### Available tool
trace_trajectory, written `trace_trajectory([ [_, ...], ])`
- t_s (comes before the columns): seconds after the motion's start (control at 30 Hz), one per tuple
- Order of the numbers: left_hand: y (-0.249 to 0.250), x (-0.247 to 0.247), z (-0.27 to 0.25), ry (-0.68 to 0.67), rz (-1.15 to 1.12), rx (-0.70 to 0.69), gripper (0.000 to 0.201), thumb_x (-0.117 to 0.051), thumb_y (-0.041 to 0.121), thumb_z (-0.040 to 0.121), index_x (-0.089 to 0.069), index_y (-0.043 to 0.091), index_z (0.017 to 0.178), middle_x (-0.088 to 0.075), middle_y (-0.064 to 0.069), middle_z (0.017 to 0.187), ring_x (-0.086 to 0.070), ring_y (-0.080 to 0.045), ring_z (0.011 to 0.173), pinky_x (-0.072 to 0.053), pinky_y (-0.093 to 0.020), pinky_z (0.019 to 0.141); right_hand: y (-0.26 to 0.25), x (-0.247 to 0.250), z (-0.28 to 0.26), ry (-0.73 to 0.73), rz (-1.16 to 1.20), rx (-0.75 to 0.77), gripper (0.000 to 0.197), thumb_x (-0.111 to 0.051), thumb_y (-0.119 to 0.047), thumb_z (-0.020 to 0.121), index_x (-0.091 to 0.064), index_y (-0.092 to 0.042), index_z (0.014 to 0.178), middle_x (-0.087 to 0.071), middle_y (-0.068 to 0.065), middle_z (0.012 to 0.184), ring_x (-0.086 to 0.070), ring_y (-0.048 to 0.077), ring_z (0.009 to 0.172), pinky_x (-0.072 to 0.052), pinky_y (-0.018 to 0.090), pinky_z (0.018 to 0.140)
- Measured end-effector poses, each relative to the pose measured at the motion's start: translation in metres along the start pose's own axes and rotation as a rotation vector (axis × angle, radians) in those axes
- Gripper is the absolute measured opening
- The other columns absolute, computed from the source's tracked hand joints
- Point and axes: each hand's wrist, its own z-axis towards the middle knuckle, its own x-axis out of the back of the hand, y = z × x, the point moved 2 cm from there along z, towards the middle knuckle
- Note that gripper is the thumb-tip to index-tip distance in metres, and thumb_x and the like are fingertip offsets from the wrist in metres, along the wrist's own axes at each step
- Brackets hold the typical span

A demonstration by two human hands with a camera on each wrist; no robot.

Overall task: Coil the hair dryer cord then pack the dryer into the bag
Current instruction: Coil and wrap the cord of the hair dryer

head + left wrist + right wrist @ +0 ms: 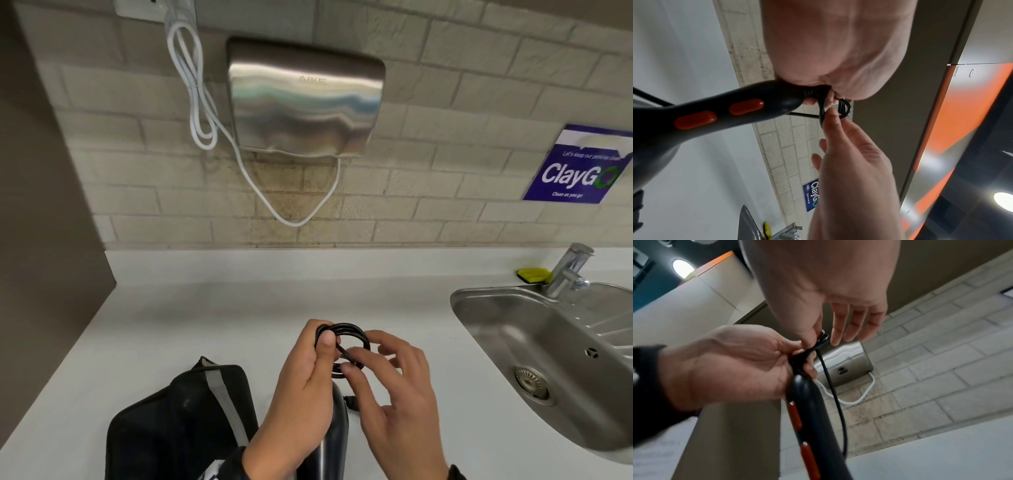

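A black hair dryer (334, 442) lies on the white counter under my hands; its handle with two orange switches (725, 112) rises toward my left palm. My left hand (323, 337) holds the black cord (346, 330) wound in a small coil, thumb pressed on the loops. Just to its right, my right hand (352, 359) pinches a strand of that cord between thumb and forefinger, its other fingers spread. A loose length of cord (836, 399) hangs below the coil. The black bag (178, 421) with a grey stripe lies to the left of the dryer.
A steel sink (513, 301) with a tap (568, 270) and a yellow sponge (532, 275) is at the right. On the tiled wall hang a steel hand dryer (305, 99), its white cable (202, 102) and a blue ClayGo sign (579, 168). A brown wall borders the left.
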Motion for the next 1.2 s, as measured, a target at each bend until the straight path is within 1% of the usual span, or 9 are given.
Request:
trace_trajectory([
  [0.1, 0.001, 0.0, 0.002, 0.019, 0.071, -0.033, 0.031, -0.031, 0.042, 0.1, -0.059, 0.03, 0.092, -0.065, 0.011, 0.079, -0.06, -0.002, 0.076, -0.048, -0.019, 0.07, -0.013, 0.008, 0.006, -0.069, 0.218, -0.267, 0.007, -0.069, -0.043, 0.082, -0.071, -0.036, 0.083, -0.058, -0.019, 0.106, -0.055, 0.011, 0.093, -0.044, 0.009, 0.072],
  [0.23, 0.006, 0.0, 0.004, 0.039, 0.138, -0.099, 0.03, -0.03, 0.038, 0.101, -0.056, 0.032, 0.087, -0.059, 0.022, 0.076, -0.054, 0.002, 0.074, -0.043, -0.012, 0.069, -0.018, 0.026, 0.02, -0.247, 0.619, -0.628, 0.027, -0.069, -0.047, 0.071, -0.071, -0.021, 0.061, -0.061, -0.014, 0.083, -0.055, 0.004, 0.064, -0.042, 0.008, 0.062],
  [0.43, 0.001, -0.009, 0.002, 0.04, 0.188, -0.17, 0.035, -0.026, 0.046, 0.101, -0.052, 0.026, 0.087, -0.053, -0.005, 0.078, -0.05, -0.021, 0.072, -0.044, -0.038, 0.067, -0.009, 0.041, 0.016, -0.363, 0.636, -0.503, 0.048, -0.078, -0.063, 0.06, -0.061, -0.019, 0.056, -0.059, -0.005, 0.075, -0.054, 0.011, 0.071, -0.043, 0.016, 0.07],
  [0.7, -0.006, -0.014, 0.006, 0.049, 0.276, -0.184, 0.038, -0.02, 0.051, 0.1, -0.048, 0.028, 0.089, -0.056, -0.002, 0.075, -0.054, -0.019, 0.076, -0.047, -0.039, 0.082, -0.007, 0.064, 0.006, -0.421, 0.82, -0.69, 0.065, -0.09, -0.06, 0.037, -0.074, -0.01, 0.075, -0.076, 0.019, 0.079, -0.071, 0.019, 0.078, -0.053, 0.017, 0.066],
  [0.77, -0.006, -0.015, 0.006, 0.049, 0.286, -0.177, 0.035, -0.021, 0.048, 0.1, -0.048, 0.029, 0.089, -0.056, -0.001, 0.078, -0.054, -0.018, 0.08, -0.046, -0.036, 0.084, -0.006, 0.068, 0.007, -0.432, 0.969, -0.734, 0.059, -0.092, -0.054, 0.043, -0.075, -0.009, 0.077, -0.075, 0.023, 0.076, -0.073, 0.028, 0.077, -0.056, 0.023, 0.076],
  [0.87, -0.003, -0.013, 0.008, 0.061, 0.235, -0.16, 0.037, -0.023, 0.043, 0.104, -0.051, 0.025, 0.087, -0.054, -0.006, 0.08, -0.051, -0.015, 0.072, -0.048, -0.022, 0.076, -0.01, 0.068, 0.009, -0.517, 1.441, -0.719, 0.029, -0.07, -0.023, 0.089, -0.061, -0.002, 0.107, -0.053, 0.004, 0.058, -0.068, 0.017, 0.06, -0.055, 0.025, 0.069],
  [0.93, -0.003, -0.008, 0.011, 0.078, 0.182, -0.138, 0.036, -0.027, 0.039, 0.102, -0.054, 0.019, 0.088, -0.054, -0.01, 0.078, -0.047, -0.019, 0.069, -0.043, -0.011, 0.067, -0.002, 0.077, 0.008, -0.483, 1.35, -0.765, 0.024, -0.049, -0.011, 0.101, -0.047, 0.0, 0.122, -0.043, 0.002, 0.067, -0.061, 0.003, 0.058, -0.047, 0.015, 0.058],
  [1.03, -0.005, 0.0, 0.015, 0.089, 0.201, -0.134, 0.036, -0.028, 0.043, 0.098, -0.053, 0.02, 0.087, -0.053, -0.007, 0.08, -0.051, -0.021, 0.072, -0.039, -0.014, 0.065, 0.0, 0.065, -0.002, -0.793, 1.086, -0.821, 0.059, -0.077, -0.034, 0.081, -0.048, 0.006, 0.113, -0.059, 0.007, 0.083, -0.053, -0.001, 0.049, -0.04, 0.008, 0.05],
  [1.2, -0.01, -0.002, 0.011, 0.092, 0.254, -0.165, 0.037, -0.024, 0.048, 0.102, -0.051, 0.027, 0.089, -0.055, -0.004, 0.079, -0.055, -0.02, 0.078, -0.047, -0.027, 0.077, 0.002, 0.05, -0.019, -0.776, 0.359, -0.825, 0.045, -0.086, -0.025, 0.067, -0.063, -0.035, 0.105, -0.072, -0.008, 0.073, -0.038, 0.01, 0.04, -0.035, 0.016, 0.052],
])
